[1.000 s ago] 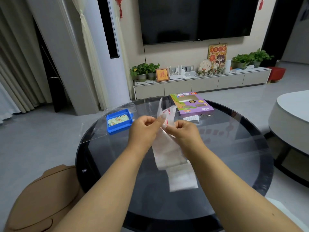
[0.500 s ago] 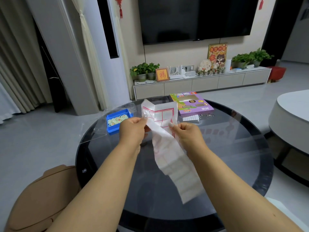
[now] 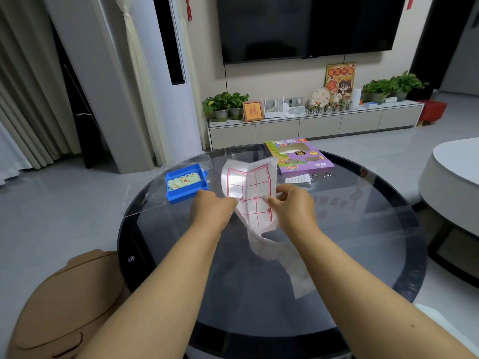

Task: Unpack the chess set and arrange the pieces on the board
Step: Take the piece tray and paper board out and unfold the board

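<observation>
Both hands [image 3: 211, 211] [image 3: 293, 207] pinch paper board [image 3: 250, 193].

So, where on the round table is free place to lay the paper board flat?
The near half of the table, in front of both forearms, looks bare. The far edge is crowded: blue tray far left, purple box far right. The paper board hangs between left hand and right hand.

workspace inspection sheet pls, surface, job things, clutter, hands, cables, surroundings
surface: round dark glass table.
job's things: paper board with red grid, partly unfolded, held above the table; blue tray of pale pieces; purple box.
clutter: clear plastic sheet; small white slip.
grippers: left hand and right hand each pinch a board edge.
cables: nothing seen on the table.
surroundings: TV, low cabinet, potted plants.
</observation>
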